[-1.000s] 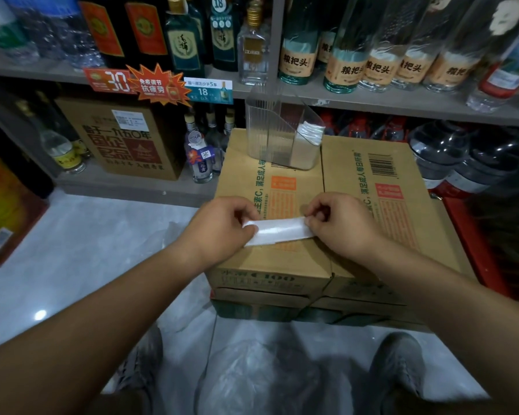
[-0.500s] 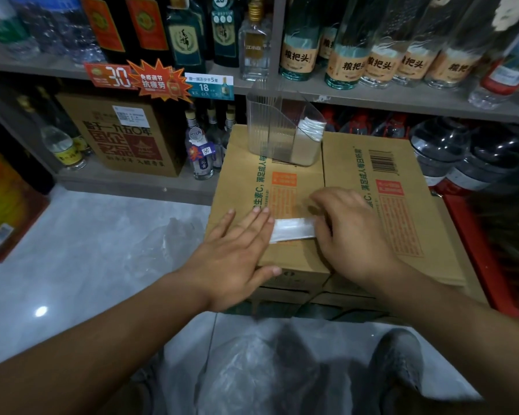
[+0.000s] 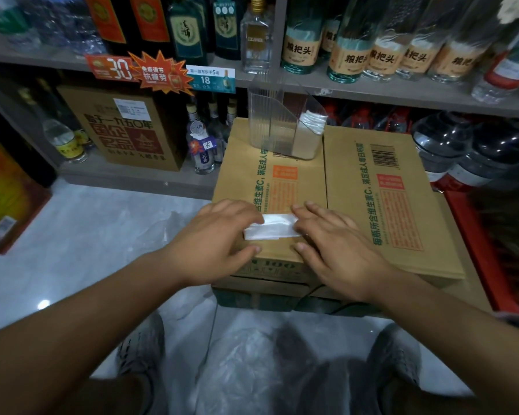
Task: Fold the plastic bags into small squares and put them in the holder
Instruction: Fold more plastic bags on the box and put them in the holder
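Note:
A white plastic bag [image 3: 271,230], folded into a short flat strip, lies on the near part of a cardboard box [image 3: 372,181]. My left hand [image 3: 219,235] rests on the strip's left end with its fingers laid over it and the thumb apart on the box. My right hand [image 3: 333,244] presses the right end with straight fingers. At the box's far edge stands a clear plastic holder [image 3: 273,124], with several folded white bags [image 3: 312,122] stacked in its right compartment.
Loose clear plastic bags lie on the pale floor, one [image 3: 243,363] between my shoes and one [image 3: 162,235] left of the box. Shelves of glass bottles [image 3: 354,55] run behind. A brown carton [image 3: 126,130] sits on the lower shelf; red crates stand at right.
The strip has become shorter as my hands closed in on it. My left hand moved from flat on the box onto the strip's left end.

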{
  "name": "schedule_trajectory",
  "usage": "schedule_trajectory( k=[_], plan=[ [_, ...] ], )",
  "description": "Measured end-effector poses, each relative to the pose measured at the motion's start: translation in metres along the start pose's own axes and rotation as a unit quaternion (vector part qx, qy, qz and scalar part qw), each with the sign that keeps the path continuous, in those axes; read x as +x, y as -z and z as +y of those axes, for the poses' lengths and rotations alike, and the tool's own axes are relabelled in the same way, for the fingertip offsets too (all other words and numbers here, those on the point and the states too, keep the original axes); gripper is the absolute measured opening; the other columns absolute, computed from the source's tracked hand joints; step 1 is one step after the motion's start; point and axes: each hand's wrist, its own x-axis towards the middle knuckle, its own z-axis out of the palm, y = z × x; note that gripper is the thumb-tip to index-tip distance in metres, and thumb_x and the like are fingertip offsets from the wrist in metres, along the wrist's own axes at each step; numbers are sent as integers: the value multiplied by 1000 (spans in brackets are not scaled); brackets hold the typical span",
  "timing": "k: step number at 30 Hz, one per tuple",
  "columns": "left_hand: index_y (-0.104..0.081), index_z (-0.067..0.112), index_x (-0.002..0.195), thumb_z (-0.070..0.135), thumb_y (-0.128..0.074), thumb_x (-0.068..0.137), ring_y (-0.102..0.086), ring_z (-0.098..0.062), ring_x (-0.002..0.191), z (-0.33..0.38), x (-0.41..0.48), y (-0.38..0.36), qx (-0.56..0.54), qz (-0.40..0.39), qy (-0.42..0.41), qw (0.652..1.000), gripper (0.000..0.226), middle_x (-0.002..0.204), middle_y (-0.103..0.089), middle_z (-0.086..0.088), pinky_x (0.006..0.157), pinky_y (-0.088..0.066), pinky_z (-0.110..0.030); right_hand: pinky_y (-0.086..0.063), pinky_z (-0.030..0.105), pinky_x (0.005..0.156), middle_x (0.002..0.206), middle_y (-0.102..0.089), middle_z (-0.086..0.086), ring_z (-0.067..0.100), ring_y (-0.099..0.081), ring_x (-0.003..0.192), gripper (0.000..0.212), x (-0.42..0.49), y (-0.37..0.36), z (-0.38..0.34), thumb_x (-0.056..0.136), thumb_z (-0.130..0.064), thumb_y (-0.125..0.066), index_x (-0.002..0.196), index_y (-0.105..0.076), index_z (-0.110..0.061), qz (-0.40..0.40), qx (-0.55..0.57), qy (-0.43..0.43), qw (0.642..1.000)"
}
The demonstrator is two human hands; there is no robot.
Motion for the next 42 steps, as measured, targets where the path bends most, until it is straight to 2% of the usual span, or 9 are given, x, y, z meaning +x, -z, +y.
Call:
schedule_trajectory(
  k=[5,9,14,20,29,32,36,39,42],
  plan=[
    [-67,34,120,65,-62,77,-47,-8,114,-7,-5,5,-11,-21,-12,1000,53,119,-56,13,97,-35,-34,-29,45,113,158,-35,8,28,-28,145,47,-5,5,1,92,-51,-45,125,-63,-23,55,-18,1,998],
    [-71,35,114,40,-81,80,-47,-7,108,-5,-5,1,-17,0,-13,1000,36,112,-58,13,92,-33,-32,-42,44,101,137,-51,5,24,-43,125,43,-4,6,-6,86,-48,-62,119,-68,-21,79,7,28,996],
    [-74,34,101,48,-69,77,-54,-1,88,1,-4,-2,-74,22,-13,997,28,89,-62,18,84,-42,-33,-49,43,92,121,-59,-1,23,-53,111,45,-1,-6,-16,81,-39,-72,120,-64,-19,83,45,82,992],
    [-75,33,96,52,-63,79,-54,5,78,4,-3,-3,-97,33,-12,995,29,81,-62,18,81,-46,-32,-50,42,91,118,-61,1,23,-54,112,40,5,-10,-16,79,-29,-80,114,-68,-15,104,36,115,987],
    [-76,28,96,57,-65,78,-60,-2,81,3,-4,-5,-128,52,-18,990,36,84,-63,16,83,-52,-36,-51,44,83,106,-66,-2,23,-61,100,9,13,-14,-22,90,-24,-69,96,-71,-17,141,63,142,978],
    [-70,33,113,61,-70,73,-50,-7,108,1,-6,-5,-86,60,-28,994,49,111,-55,16,94,-42,-35,-51,44,84,104,-66,-4,22,-62,97,12,13,-12,-22,94,-25,-61,98,-69,-17,137,81,142,977],
    [-54,34,141,44,-84,75,-39,-8,134,1,-5,-4,-74,52,-28,995,73,143,-49,19,107,-31,-36,-50,43,83,101,-65,-4,21,-63,93,10,11,-9,-24,97,-22,-58,100,-66,-15,136,101,129,977],
    [-54,33,142,35,-87,76,-40,-6,132,0,-4,-4,-108,49,-9,993,74,139,-54,19,110,-30,-33,-51,43,78,94,-65,-3,21,-63,87,11,9,-6,-26,98,-21,-57,99,-65,-14,132,117,119,977],
    [-64,31,129,31,-84,78,-46,-2,121,-1,-3,-6,-123,53,3,991,55,121,-61,21,107,-36,-34,-51,40,73,91,-65,-5,17,-63,82,13,6,-2,-30,99,-25,-55,100,-65,-17,125,154,93,976]
  ],
)
